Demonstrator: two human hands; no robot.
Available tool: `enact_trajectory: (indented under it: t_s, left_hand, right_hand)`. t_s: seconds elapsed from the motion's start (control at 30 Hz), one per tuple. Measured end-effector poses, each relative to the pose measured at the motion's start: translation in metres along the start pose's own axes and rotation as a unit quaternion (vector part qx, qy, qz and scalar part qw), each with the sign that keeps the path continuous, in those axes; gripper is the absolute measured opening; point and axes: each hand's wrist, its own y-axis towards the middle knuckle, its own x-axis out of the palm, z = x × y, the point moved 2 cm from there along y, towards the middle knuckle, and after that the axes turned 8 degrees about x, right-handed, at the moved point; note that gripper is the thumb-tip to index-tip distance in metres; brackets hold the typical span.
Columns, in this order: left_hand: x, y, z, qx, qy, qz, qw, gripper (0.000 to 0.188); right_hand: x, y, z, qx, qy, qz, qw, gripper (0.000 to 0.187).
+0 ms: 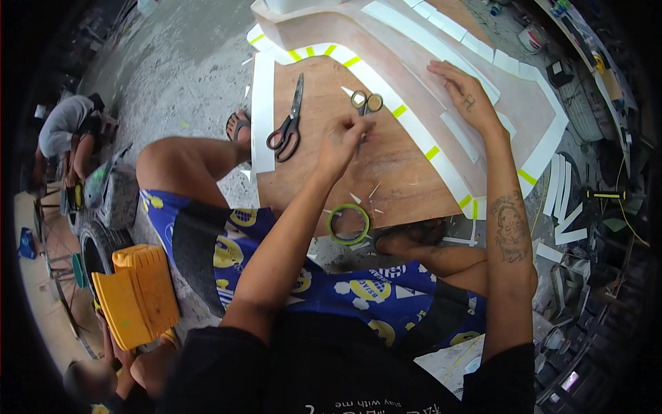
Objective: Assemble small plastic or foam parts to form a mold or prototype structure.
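My left hand (pixel 341 145), slightly blurred, is closed with its fingers curled at the middle of a small pair of scissors (pixel 367 103); the loop handles point away from me and the hand partly hides the blades. Stretched out, my right hand (pixel 465 100) rests over a large pale curved panel (pixel 414 83) and seems to touch it. White strips (pixel 376 90) fixed with short yellow-green tape pieces (pixel 400 111) line the panel's edge. Larger black-handled scissors (pixel 288 124) lie left of my left hand on a brown wooden board (pixel 324 90).
A green tape roll (pixel 348 224) lies at the board's near edge, among paper scraps. White strips (pixel 560 193) are scattered on the right. A yellow plastic container (pixel 134 297) and a tire (pixel 100 245) stand at left. A person (pixel 65 131) crouches far left; another person (pixel 93 379) is lower left.
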Motion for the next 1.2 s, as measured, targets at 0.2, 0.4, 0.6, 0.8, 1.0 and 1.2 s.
enact_trajectory:
  t_s: [0.2,0.4,0.6,0.8,1.0,1.2]
  left_hand:
    - [0.062,0.050,-0.005,0.104,-0.011,0.161,0.981,0.040]
    - [0.083,0.098,-0.027,0.147,-0.048,0.238,0.959,0.041]
    - [0.106,0.091,-0.031,0.137,-0.088,0.199,0.966,0.030]
    - [0.111,0.110,-0.039,0.160,-0.075,0.195,0.965,0.024]
    - [0.118,0.100,-0.039,0.135,-0.094,0.185,0.969,0.023]
    - [0.132,0.073,-0.029,0.128,-0.084,0.170,0.973,0.025]
  right_hand:
    - [0.016,0.023,0.001,-0.044,0.009,-0.020,0.999,0.051]
    - [0.023,0.038,-0.013,-0.047,-0.007,-0.036,0.998,0.054]
    - [0.015,0.023,0.009,-0.041,-0.062,-0.032,0.997,0.058]
    - [0.022,0.029,0.012,-0.077,-0.050,-0.027,0.995,0.063]
    - [0.023,0.026,0.007,-0.069,-0.025,-0.019,0.997,0.063]
    - [0.022,0.026,0.010,-0.080,-0.019,-0.016,0.996,0.062]
